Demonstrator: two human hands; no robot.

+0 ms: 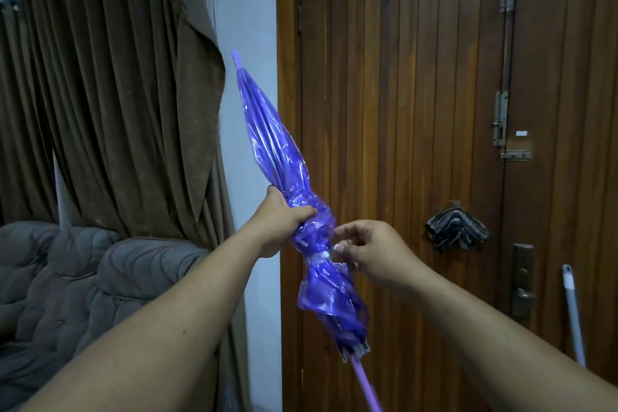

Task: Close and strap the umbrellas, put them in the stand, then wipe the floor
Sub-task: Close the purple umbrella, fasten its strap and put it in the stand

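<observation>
A closed, translucent purple umbrella [274, 144] is held up in front of me, tip pointing up and left, its lilac shaft [364, 381] running down to the bottom edge. My left hand [281, 221] grips the folded canopy around its middle. Just below that grip a strap with a white snap button [325, 255] wraps the canopy. My right hand [371, 251] pinches the strap beside the button with thumb and fingertips. The handle is out of view, and no umbrella stand shows.
A dark wooden door [418, 110] with bolts and a handle [523, 294] fills the right. A striped cloth [456, 227] hangs on it, and a grey mop pole [573, 311] leans at its right. Brown curtains [117, 94] and a grey quilted sofa [67, 278] stand at the left.
</observation>
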